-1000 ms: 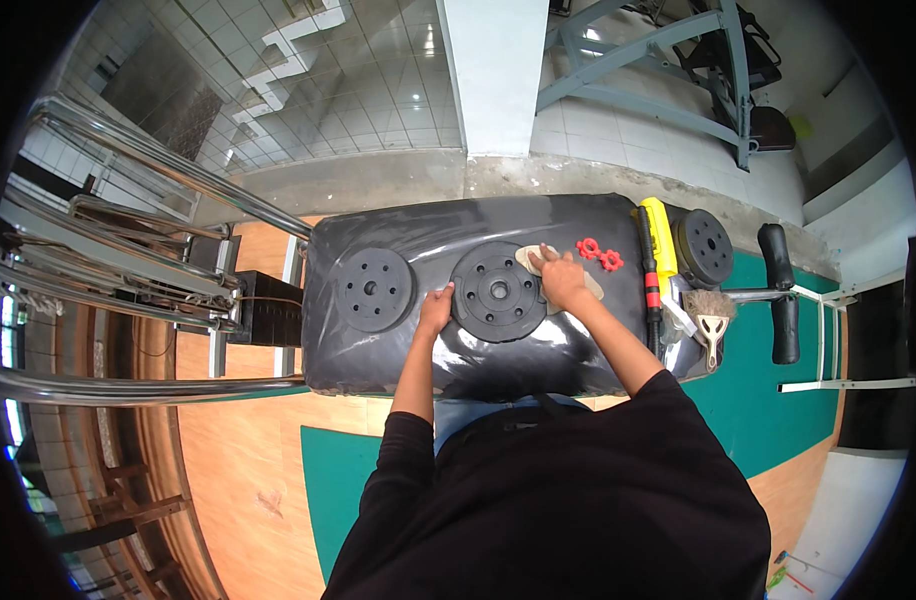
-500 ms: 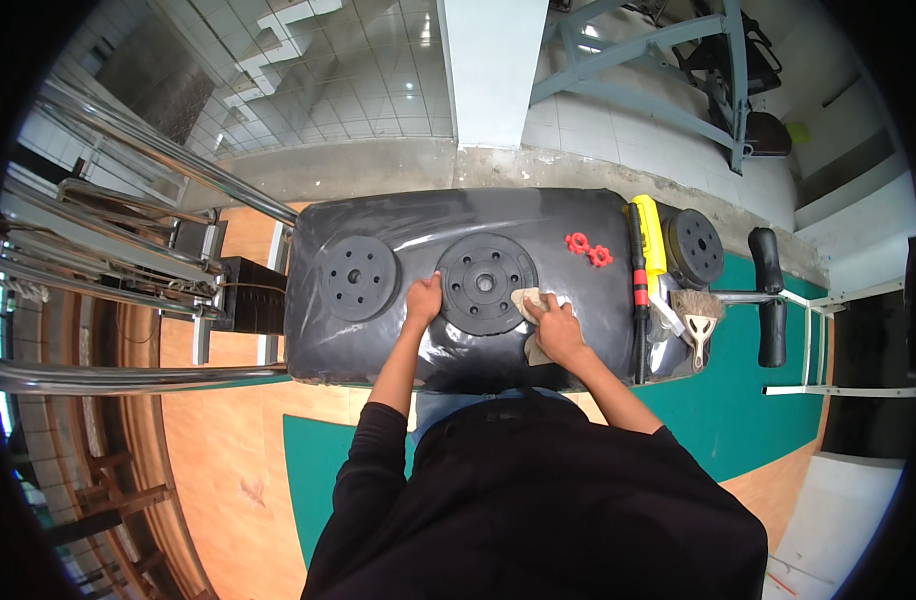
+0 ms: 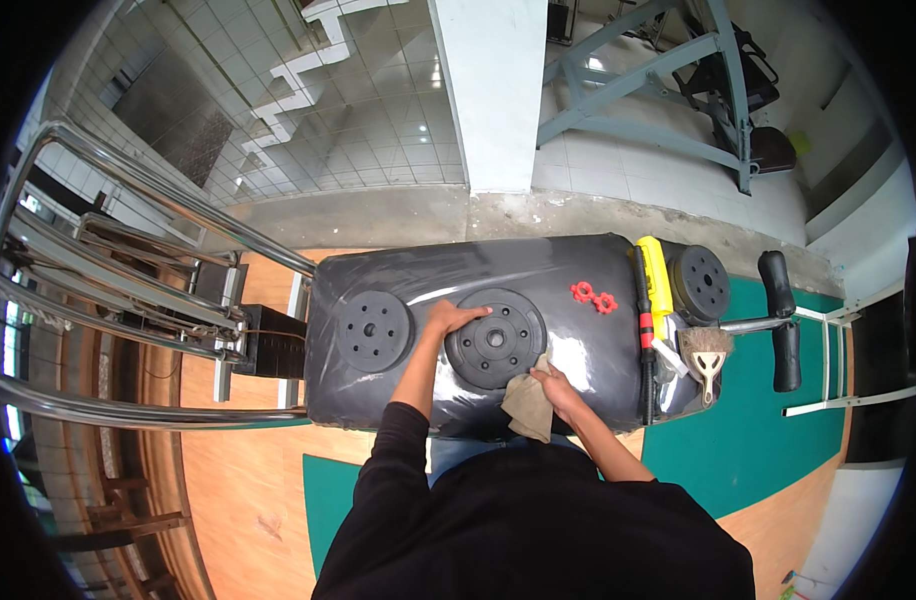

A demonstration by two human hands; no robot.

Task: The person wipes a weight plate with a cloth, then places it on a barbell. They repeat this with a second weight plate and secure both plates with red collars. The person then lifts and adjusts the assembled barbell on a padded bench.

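Observation:
A large black weight plate [image 3: 495, 365] lies on a black padded bench [image 3: 588, 355] in front of me. At its upper left rim is my left hand [image 3: 452, 317], closed on the edge, with a finger stretched over the top face; the other fingers are partly hidden. My right hand [image 3: 558, 389] pinches a beige cloth [image 3: 527, 408] against the plate's lower right rim, and the cloth hangs toward me. To the left lies a smaller black weight plate [image 3: 374, 350]. Two red star-shaped collar nuts [image 3: 593, 297] sit right of the large plate.
Along the bench's right side lie a black bar with a red band [image 3: 646, 330], a yellow tool [image 3: 655, 275], a brush [image 3: 708, 365] and another stack of black plates [image 3: 700, 283]. Chrome rails [image 3: 168, 410] stand at left. A white pillar [image 3: 493, 100] rises beyond the bench.
My left hand has moved from the plate's left side to its upper left rim. The right hand and cloth have moved down along the rim to the lower right. The view has shifted.

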